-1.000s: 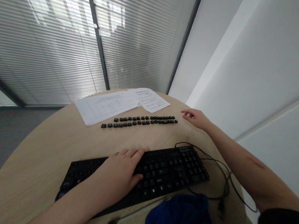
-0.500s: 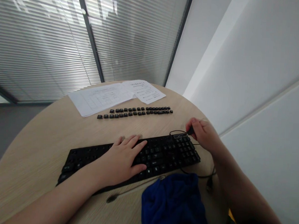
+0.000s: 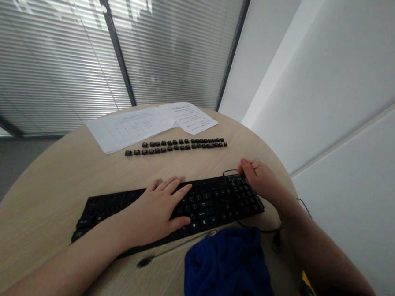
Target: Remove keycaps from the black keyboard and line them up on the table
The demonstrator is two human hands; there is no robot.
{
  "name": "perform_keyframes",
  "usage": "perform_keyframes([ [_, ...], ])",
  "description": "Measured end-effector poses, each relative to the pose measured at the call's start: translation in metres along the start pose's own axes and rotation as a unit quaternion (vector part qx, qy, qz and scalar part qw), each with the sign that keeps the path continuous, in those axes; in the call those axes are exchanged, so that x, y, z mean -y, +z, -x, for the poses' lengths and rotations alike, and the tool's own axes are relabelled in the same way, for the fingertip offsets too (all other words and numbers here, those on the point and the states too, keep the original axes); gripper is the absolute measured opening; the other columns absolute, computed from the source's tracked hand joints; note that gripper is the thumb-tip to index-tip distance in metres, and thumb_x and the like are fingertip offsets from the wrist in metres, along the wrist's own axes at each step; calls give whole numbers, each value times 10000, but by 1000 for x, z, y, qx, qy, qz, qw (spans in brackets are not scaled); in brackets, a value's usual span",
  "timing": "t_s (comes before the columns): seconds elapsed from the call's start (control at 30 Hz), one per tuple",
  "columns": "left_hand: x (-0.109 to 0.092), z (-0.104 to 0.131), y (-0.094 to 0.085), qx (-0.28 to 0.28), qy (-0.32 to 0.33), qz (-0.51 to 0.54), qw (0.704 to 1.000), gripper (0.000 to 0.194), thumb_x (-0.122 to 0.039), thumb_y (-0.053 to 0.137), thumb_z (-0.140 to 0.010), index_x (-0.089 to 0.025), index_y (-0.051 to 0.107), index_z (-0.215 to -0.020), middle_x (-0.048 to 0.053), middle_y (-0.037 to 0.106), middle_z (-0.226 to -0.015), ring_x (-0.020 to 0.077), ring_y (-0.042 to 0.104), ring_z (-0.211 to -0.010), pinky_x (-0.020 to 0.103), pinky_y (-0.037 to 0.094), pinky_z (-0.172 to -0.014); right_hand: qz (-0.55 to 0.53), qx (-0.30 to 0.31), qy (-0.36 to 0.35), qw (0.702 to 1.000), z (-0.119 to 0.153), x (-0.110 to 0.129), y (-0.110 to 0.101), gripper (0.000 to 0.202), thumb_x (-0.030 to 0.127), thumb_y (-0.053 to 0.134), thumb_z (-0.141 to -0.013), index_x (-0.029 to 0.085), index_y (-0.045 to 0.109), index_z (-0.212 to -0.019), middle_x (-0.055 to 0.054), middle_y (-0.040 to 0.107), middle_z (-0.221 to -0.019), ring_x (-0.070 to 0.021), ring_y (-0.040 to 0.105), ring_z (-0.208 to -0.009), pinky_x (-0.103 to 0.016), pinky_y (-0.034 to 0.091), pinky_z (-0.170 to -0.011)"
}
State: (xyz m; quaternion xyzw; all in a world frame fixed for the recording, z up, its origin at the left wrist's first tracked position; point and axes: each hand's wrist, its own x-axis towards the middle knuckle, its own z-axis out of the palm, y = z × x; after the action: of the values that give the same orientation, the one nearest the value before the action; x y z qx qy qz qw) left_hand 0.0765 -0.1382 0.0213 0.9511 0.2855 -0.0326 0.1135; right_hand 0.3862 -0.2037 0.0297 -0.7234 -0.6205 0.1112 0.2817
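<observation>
A black keyboard (image 3: 211, 201) lies slanted on the round wooden table, with keycaps absent from part of its left side. My left hand (image 3: 157, 210) rests on its middle, palm down and fingers spread. At the keyboard's top right corner is my right hand (image 3: 257, 175), its fingers closed in a pinch; what they hold is hidden, though a thin dark cable loops beside them. Beyond the keyboard, loose black keycaps (image 3: 163, 150) stand in two rows. A thin tool with a dark end (image 3: 145, 262) lies along the keyboard's near edge.
Printed sheets (image 3: 132, 128) lie at the table's far side. A crumpled blue cloth (image 3: 226, 268) is near the front edge, with a dark cable (image 3: 275, 234) to its right. A white wall (image 3: 345, 107) stands at the right, and blinds cover the glass behind.
My right hand has moved a little left and closer to the keyboard's top right corner; the black object seen in its fingers before is now hidden. My left hand stays on the keys.
</observation>
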Motion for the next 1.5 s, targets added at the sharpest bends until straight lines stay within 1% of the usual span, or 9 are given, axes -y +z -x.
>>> perform_keyframes([
  [0.1,1,0,2,-13,4,4,1000,736,-570,554,-927,-208,415,-1553,186,350,-1633,386,380,-1466,608,265,-1186,20,-14,-15,1000,1,1,1,482,447,335,-1022,227,602,-686,-9,594,-581,-190,599,-604,-309,408,-620],
  [0.23,2,-1,4,-22,4,21,1000,730,-567,572,-915,-212,436,-1539,179,381,-1619,397,388,-1459,615,261,-1185,27,-28,-15,999,0,1,3,500,451,332,-1025,230,603,-668,-13,588,-561,-194,595,-586,-314,404,-607],
  [0.37,2,-1,5,-29,4,31,999,732,-567,585,-908,-218,441,-1535,177,380,-1620,403,380,-1463,625,252,-1185,42,-28,-34,998,2,5,7,487,459,330,-1031,232,593,-690,-29,628,-610,-202,614,-619,-320,409,-636],
  [0.53,1,-1,3,-19,3,24,1000,731,-559,585,-914,-212,435,-1540,187,367,-1624,401,375,-1467,622,254,-1187,80,-15,-47,996,3,10,9,446,438,352,-1018,225,585,-703,-50,640,-617,-214,605,-606,-333,397,-633],
  [0.77,-3,-1,-2,6,-3,5,1000,740,-547,560,-931,-187,405,-1559,201,349,-1630,392,356,-1479,618,248,-1192,47,1,-39,998,-1,4,8,467,431,334,-1022,232,568,-670,-26,614,-590,-201,602,-597,-322,408,-621],
  [0.9,-1,-2,-1,2,-1,3,1000,752,-568,552,-932,-195,394,-1565,194,338,-1637,386,349,-1484,616,247,-1195,78,3,-58,995,0,9,8,449,422,334,-1024,229,573,-696,-37,642,-606,-203,615,-602,-322,408,-632],
  [1.17,-1,-3,2,6,-5,-19,1000,758,-586,528,-937,-206,374,-1575,189,330,-1641,376,362,-1480,611,262,-1191,156,16,-70,985,3,16,12,434,366,300,-1035,208,592,-756,-73,670,-634,-219,638,-615,-321,381,-625],
  [1.27,0,-2,1,4,-4,-19,1000,753,-586,531,-935,-209,384,-1571,189,339,-1637,379,364,-1479,608,265,-1191,159,20,-74,984,3,16,13,435,367,301,-1038,208,590,-754,-77,671,-634,-221,636,-610,-321,379,-622],
  [1.5,-1,-1,-1,-4,-9,1,1000,750,-546,572,-921,-195,401,-1562,185,359,-1628,392,390,-1461,614,276,-1184,115,-18,-75,990,12,9,19,428,380,303,-1022,213,565,-727,-53,632,-600,-198,585,-554,-316,357,-585],
])
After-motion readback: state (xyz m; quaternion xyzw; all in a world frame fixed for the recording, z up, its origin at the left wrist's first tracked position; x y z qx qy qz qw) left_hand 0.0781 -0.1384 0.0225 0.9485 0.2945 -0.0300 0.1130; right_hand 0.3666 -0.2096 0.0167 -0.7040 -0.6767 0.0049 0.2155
